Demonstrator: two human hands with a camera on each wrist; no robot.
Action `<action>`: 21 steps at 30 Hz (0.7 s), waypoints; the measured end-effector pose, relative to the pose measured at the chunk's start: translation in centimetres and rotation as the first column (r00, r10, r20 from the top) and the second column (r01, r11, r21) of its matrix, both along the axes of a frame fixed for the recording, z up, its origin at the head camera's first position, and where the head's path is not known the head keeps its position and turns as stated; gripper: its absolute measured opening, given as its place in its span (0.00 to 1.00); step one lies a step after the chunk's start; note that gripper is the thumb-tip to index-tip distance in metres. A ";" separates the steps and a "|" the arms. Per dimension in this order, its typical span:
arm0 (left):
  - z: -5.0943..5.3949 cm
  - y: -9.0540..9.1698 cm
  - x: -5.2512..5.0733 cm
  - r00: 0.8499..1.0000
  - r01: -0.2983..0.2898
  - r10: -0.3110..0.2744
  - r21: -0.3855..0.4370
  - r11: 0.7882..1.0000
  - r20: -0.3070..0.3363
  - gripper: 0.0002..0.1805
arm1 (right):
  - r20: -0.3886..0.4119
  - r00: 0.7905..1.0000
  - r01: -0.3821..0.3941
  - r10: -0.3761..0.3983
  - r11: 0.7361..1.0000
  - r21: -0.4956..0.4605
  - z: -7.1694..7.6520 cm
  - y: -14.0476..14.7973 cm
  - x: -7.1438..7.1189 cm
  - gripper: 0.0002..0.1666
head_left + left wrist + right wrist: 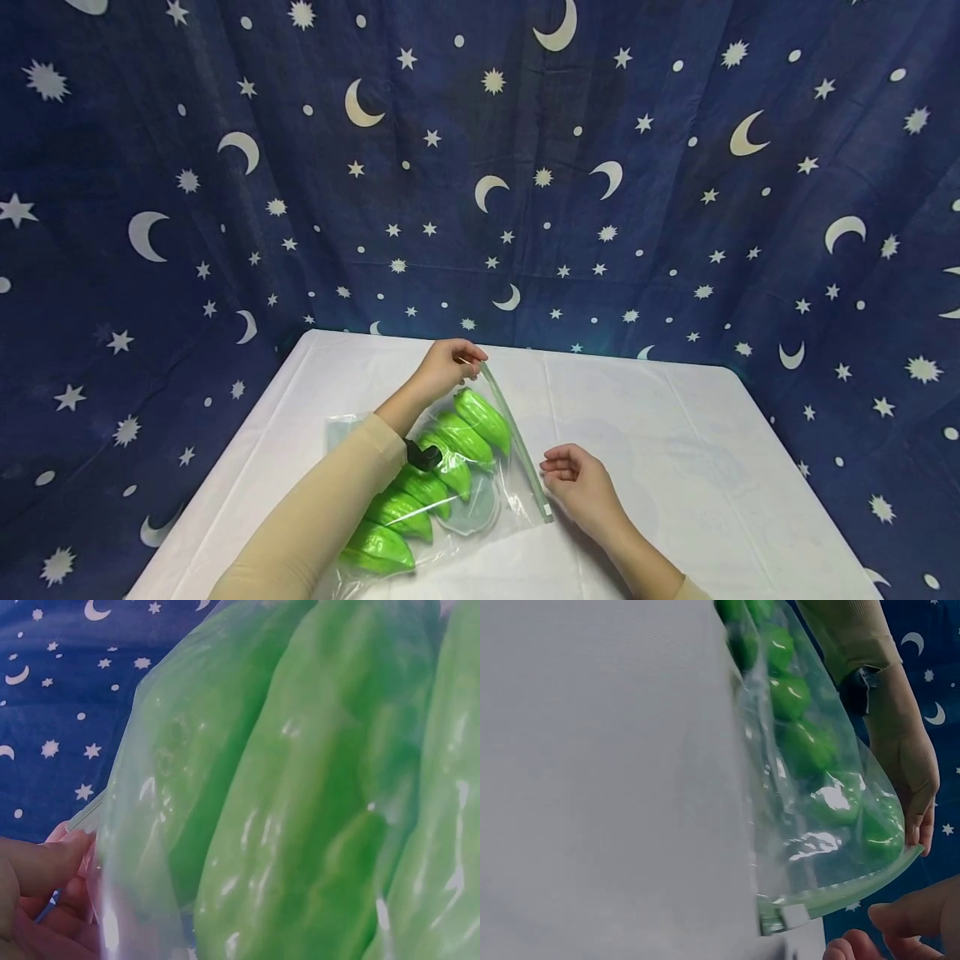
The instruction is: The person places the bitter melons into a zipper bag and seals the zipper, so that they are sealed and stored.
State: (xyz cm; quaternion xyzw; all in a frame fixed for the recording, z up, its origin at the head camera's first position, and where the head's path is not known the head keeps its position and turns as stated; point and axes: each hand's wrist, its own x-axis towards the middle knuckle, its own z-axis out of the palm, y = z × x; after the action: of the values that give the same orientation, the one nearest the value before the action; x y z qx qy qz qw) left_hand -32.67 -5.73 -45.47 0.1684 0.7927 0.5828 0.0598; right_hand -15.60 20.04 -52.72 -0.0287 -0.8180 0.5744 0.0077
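A clear zip bag (517, 492) lies on the table with several long, ridged green vegetables (457, 437) in a slanting row inside it. My left hand (448, 367) pinches the far end of the bag's green zip strip (513, 429). In the left wrist view, thumb and fingers of the left hand (45, 877) hold the bag's edge beside the vegetables (300, 787). Near the zip's close end, with its white slider (796, 914), my right hand (588, 492) has loosely bent fingers. The right wrist view shows those fingers (911, 911) apart from the strip.
A white cloth covers the table (675, 450). Behind it hangs a dark blue curtain (525, 250) with moons and stars. A pale round patch (472, 504) shows at the bag, beside the vegetables. A black wrist camera (423, 456) sits on the left wrist, above the bag.
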 end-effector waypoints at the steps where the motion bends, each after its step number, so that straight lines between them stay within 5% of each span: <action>1: 0.0 0.1 0.0 1.000 0.010 -0.010 -0.004 1.000 0.002 0.08 | -0.005 1.000 0.002 -0.002 1.000 -0.007 0.1 0.0 -0.2 0.18; 21: 0.1 2.2 1.3 0.987 0.163 -0.163 -0.006 0.987 0.002 0.15 | -0.121 0.991 0.043 -0.056 0.993 -0.108 2.3 -1.4 -3.8 0.18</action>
State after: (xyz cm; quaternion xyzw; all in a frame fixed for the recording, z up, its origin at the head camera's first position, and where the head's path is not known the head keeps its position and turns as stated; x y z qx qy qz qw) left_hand -31.36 -3.50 -45.33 0.2320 0.7781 0.5736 0.1082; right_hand -19.37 18.60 -50.37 -0.0136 -0.7836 0.6170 0.0711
